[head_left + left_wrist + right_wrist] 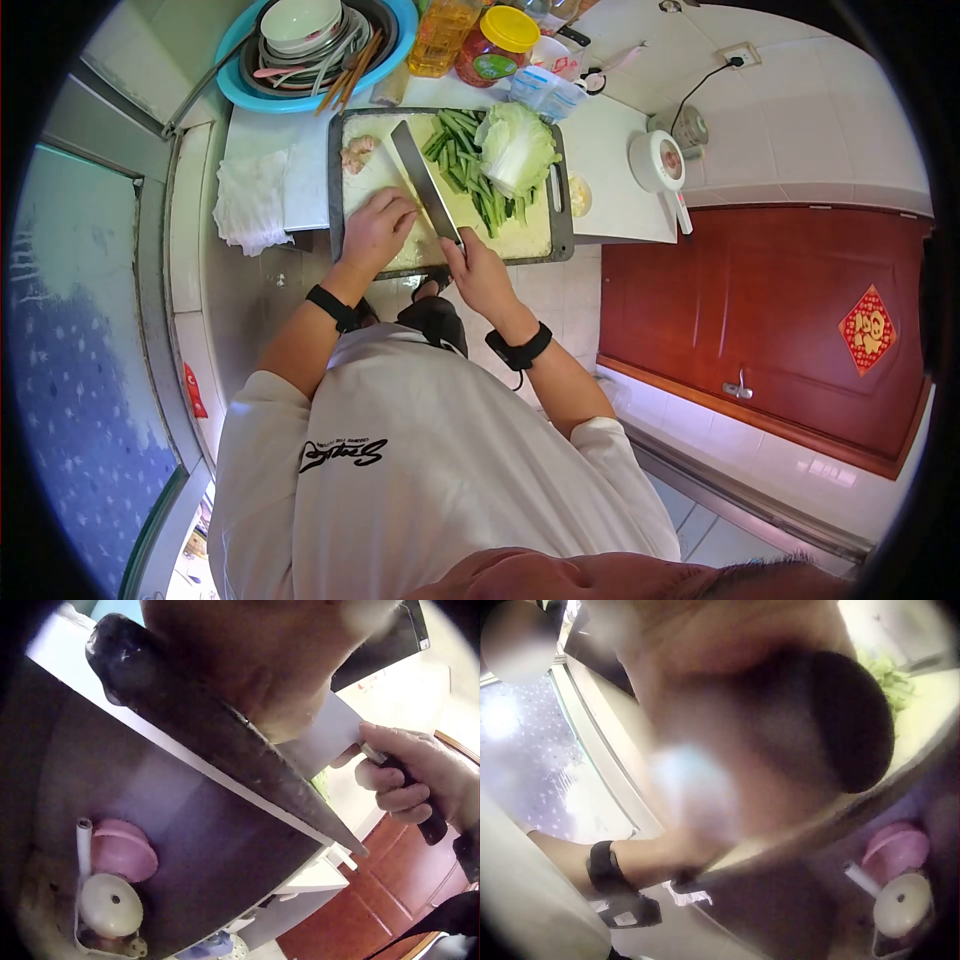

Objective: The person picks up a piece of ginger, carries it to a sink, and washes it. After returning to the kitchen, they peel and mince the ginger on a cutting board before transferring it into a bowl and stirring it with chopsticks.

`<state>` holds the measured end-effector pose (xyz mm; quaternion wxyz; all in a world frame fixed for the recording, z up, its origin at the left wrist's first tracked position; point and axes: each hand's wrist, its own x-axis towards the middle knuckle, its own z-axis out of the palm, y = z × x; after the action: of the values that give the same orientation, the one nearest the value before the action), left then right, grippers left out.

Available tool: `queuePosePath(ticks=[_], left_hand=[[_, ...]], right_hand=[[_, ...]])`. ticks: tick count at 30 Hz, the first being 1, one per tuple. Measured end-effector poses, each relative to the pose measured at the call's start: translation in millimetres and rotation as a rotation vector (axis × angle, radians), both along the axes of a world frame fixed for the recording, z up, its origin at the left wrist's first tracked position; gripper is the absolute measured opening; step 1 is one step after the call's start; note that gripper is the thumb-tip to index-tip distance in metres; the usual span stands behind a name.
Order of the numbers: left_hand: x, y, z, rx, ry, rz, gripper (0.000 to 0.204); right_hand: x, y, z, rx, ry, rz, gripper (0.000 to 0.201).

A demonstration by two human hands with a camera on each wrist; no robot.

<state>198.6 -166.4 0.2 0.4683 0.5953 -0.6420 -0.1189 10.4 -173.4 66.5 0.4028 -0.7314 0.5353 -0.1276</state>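
My right hand (pixel 483 275) grips the black handle (pixel 431 823) of a kitchen knife with a broad blade (pixel 420 175). The blade points away from me over a pale cutting board (pixel 540 232) with a dark rim. Bent fingers of my left hand (pixel 375 232) rest on the board, fingertips close to the blade's left side; I cannot tell whether they pinch something. Right of the blade lie cut green vegetable strips (pixel 462 152), beside a pale leafy cabbage (pixel 517 150). Small pinkish-beige pieces (pixel 357 154) sit at the board's far left corner.
A blue basin (pixel 232 82) of stacked bowls and chopsticks stands at the back left, near an oil bottle (pixel 436 38) and a yellow-lidded jar (pixel 494 50). White cloth (pixel 252 200) hangs over the left counter edge. A white handled pot (pixel 655 160) is at right.
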Motion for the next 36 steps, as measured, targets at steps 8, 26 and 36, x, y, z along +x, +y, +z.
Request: queuePosePath(ticks=[8, 26, 36], left_hand=[[-0.3, -0.5, -1.2, -0.045, -0.126, 0.021, 0.01], [4.0, -2.7, -3.8, 0.038, -0.148, -0.031, 0.004], [3.8, 0.1, -6.3, -0.024, -0.112, -0.018, 0.005]], right_hand=[[-5.2, 10.6, 20.9, 0.03, 0.026, 0.021, 0.027], [11.4, -5.9, -8.7, -0.039, 0.103, 0.076, 0.03], [1.7, 10.2, 9.0, -0.039, 0.065, 0.024, 0.029]])
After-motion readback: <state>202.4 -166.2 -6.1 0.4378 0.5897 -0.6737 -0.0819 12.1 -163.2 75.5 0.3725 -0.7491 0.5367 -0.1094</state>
